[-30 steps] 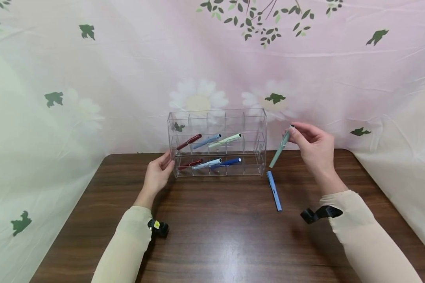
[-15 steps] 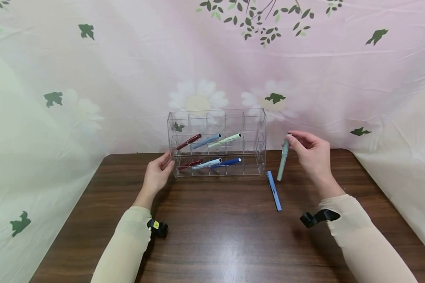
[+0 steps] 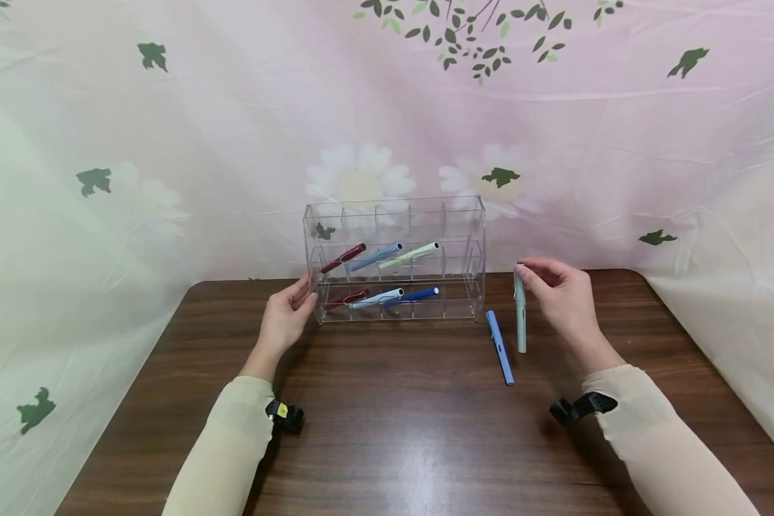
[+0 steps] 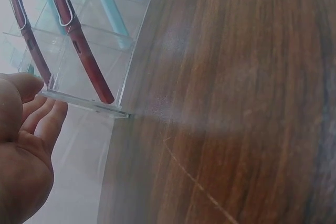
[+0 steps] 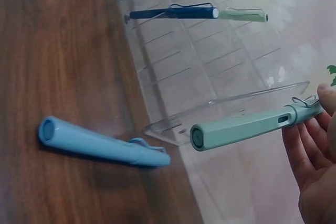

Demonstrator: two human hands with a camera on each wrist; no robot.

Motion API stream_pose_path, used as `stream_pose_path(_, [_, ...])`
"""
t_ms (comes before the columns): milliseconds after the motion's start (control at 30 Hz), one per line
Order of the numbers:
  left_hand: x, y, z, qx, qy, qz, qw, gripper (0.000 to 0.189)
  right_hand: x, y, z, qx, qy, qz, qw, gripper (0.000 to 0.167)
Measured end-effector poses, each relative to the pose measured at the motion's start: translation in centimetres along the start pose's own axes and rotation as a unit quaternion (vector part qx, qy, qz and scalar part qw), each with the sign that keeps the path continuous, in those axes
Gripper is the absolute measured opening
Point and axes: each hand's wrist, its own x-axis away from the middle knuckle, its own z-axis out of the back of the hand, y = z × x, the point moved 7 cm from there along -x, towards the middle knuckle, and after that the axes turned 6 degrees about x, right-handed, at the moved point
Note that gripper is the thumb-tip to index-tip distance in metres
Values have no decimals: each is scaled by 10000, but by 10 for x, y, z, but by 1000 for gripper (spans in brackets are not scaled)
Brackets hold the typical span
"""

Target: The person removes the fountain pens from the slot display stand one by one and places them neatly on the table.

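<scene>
My right hand (image 3: 564, 297) pinches a pale green capped pen (image 3: 521, 315) by its clip end, to the right of a clear acrylic pen rack (image 3: 395, 320). The pen points down, and the right wrist view shows its slotted barrel (image 5: 241, 129). Beside it a blue pen (image 3: 499, 349) lies on the table. My left hand (image 3: 287, 319) grips the rack's left side panel, thumb on one face and fingers behind. Two dark red pens (image 4: 86, 59), a mid-blue pen (image 3: 375, 256), a light green pen (image 3: 409, 255), a light blue pen (image 3: 377, 298) and a dark blue pen (image 3: 413, 296) lean in the rack.
A brown wood-grain table (image 3: 387, 416) runs under both arms. Behind the rack hangs a pale cloth (image 3: 245, 143) printed with flowers, leaves and birds. A black wrist camera (image 3: 285, 416) sits on the left wrist, and another camera (image 3: 583, 408) on the right.
My right hand has come down and nearer with the pale green pen, which has turned from slanted to nearly upright in the head view. The left hand stays at the rack.
</scene>
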Motion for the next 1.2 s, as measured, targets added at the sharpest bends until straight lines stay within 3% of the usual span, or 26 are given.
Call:
stream_pose_path(200, [1, 0, 0, -55, -5, -18, 10000, 50, 7, 15, -5, -23, -180, -215, 9996, 33])
stream_pose_path(667, [0, 1, -1, 36, -100, 99, 9999, 50, 18, 42, -18, 835, -524, -248, 9948, 31])
stream_pose_path(1200, [1, -1, -1, 35, -82, 105, 9999, 51, 19, 71, -35, 1073, -1053, -589, 9869, 35])
